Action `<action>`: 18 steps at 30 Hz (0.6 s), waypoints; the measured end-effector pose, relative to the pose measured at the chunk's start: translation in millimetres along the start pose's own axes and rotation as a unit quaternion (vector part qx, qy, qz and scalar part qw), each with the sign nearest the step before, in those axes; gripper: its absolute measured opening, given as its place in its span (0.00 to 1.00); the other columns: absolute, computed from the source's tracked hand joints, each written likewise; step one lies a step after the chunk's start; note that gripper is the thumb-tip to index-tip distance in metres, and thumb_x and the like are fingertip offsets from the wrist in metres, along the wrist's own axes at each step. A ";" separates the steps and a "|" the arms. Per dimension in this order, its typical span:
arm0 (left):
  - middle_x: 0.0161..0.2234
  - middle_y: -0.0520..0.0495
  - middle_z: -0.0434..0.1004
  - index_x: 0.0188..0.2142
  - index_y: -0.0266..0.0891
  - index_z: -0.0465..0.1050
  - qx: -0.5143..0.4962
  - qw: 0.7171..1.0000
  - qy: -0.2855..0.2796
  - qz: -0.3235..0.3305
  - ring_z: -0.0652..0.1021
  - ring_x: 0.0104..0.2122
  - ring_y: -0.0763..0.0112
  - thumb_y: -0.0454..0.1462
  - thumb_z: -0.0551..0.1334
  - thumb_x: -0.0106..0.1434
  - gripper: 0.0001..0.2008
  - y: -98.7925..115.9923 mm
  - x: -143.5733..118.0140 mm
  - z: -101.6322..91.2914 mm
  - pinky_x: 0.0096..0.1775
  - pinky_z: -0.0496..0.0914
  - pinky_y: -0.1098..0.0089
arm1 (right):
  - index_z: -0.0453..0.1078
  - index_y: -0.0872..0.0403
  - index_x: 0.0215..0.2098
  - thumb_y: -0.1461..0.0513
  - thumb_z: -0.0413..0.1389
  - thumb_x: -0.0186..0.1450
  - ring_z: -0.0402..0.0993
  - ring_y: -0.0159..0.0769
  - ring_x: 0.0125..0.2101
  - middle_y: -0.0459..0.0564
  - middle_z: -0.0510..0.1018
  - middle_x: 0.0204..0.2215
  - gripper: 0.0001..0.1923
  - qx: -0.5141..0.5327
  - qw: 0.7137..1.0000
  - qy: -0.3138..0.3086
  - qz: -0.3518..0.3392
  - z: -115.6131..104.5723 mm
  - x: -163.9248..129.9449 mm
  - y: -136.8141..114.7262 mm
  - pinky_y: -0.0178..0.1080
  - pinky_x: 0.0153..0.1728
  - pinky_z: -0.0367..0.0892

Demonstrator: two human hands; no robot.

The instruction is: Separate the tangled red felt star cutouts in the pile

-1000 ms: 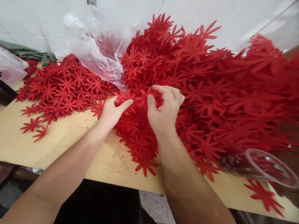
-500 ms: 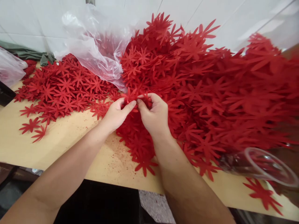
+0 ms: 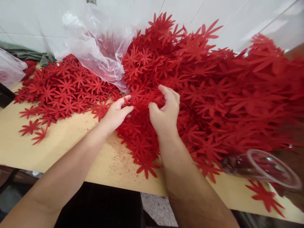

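- Red, flower-shaped cut-outs [image 3: 141, 96] lie between the two hands, at the left side of the large heap [image 3: 209, 88]; motion blur hides their separate outlines.
- We find them just right of the left fingertips and just left of the right ones. The left hand [image 3: 117, 114] appears the nearer. The petals radiate from a centre, so we record no long axis.
- Left hand: thumb and forefinger point right, a red sliver showing between them. We cannot tell whether it is pinched or merely lies behind.
- Right hand [image 3: 167, 110]: thumb and forefinger stand well apart, tips toward the left hand. We see no clear hold on any piece; red shows through the gap.
- Beyond the left hand, we note a smaller heap [image 3: 64, 90] of like pieces on the table [image 3: 78, 142], with a few strays at its near edge.
- Clear plastic bag [image 3: 99, 57]: crumpled, between the heaps toward the wall [image 3: 30, 19]; red shows through its film.
- Whitish bag [image 3: 10, 68]: far left; contents not discernible.
- Transparent cup [image 3: 257, 166]: on its side near the right end, mouth to the right. Red shows through it; we cannot establish whether inside or behind.
- One loose flower [image 3: 266, 196] lies just in front of the cup.
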State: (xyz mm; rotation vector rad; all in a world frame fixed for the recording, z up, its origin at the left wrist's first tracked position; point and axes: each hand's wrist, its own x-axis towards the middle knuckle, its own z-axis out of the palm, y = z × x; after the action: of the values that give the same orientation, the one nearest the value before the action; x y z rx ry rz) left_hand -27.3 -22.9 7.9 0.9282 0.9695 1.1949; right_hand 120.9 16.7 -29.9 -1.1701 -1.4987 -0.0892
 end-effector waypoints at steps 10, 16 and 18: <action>0.14 0.58 0.66 0.24 0.34 0.67 0.065 0.997 0.016 0.036 0.64 0.13 0.84 0.31 0.59 0.58 0.07 2.5 3.3 -6.8 0.20 0.59 0.78 | 0.71 0.51 0.42 0.54 0.53 0.60 0.70 0.41 0.44 0.53 0.76 0.40 0.15 0.091 0.989 -0.106 -0.040 -8.7 -1.9 -45.8 0.50 0.49 0.64; 0.13 0.58 0.63 0.21 0.35 0.63 0.083 0.995 0.015 0.047 0.62 0.13 0.85 0.37 0.61 0.58 0.12 2.0 1.7 -6.8 0.20 0.56 0.78 | 0.70 0.53 0.37 0.53 0.57 0.57 0.74 0.35 0.35 0.49 0.78 0.33 0.15 0.251 0.939 -0.222 0.077 -2.2 -7.6 -49.4 0.42 0.40 0.70; 0.14 0.57 0.64 0.22 0.35 0.64 0.069 0.997 0.008 0.032 0.63 0.14 0.85 0.39 0.58 0.61 0.13 2.7 -0.5 -4.7 0.20 0.56 0.77 | 0.70 0.54 0.32 0.55 0.57 0.57 0.73 0.32 0.30 0.47 0.77 0.28 0.10 0.261 0.934 -0.215 0.112 -2.0 -7.1 -50.4 0.40 0.35 0.70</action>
State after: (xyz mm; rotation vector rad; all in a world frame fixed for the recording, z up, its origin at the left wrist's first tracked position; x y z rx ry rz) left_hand -32.6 -22.7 9.0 1.0662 1.0530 1.2018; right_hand 86.4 -13.8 -8.0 -0.9418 -1.6123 0.7246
